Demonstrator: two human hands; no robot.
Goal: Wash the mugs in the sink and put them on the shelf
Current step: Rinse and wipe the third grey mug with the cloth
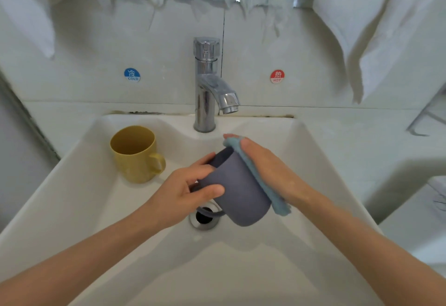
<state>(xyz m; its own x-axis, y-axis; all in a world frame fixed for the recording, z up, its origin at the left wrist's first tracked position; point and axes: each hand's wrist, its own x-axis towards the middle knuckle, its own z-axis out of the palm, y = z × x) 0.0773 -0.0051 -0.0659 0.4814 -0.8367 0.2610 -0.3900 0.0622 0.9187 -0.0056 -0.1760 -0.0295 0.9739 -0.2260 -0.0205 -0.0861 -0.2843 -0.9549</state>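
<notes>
While the left hand (190,185) curls its grip round the tilted grey mug (236,190) over the sink (96,197) drain (204,219), the right hand (268,168), flat-fingered, presses a blue cloth (260,180) on its 3 o'clock side. Turning the mug steadily should clean it all round. A yellow mug (135,158) stands at 10 o'clock.

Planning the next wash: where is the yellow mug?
In the head view, the yellow mug stands upright at the back left of the sink, left of the tap and the blue mug.

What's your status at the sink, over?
Left hand grips the blue mug, tilted over the drain. Right hand presses a sponge against its side. Yellow mug upright in the sink, untouched. Nothing in the way.
</notes>
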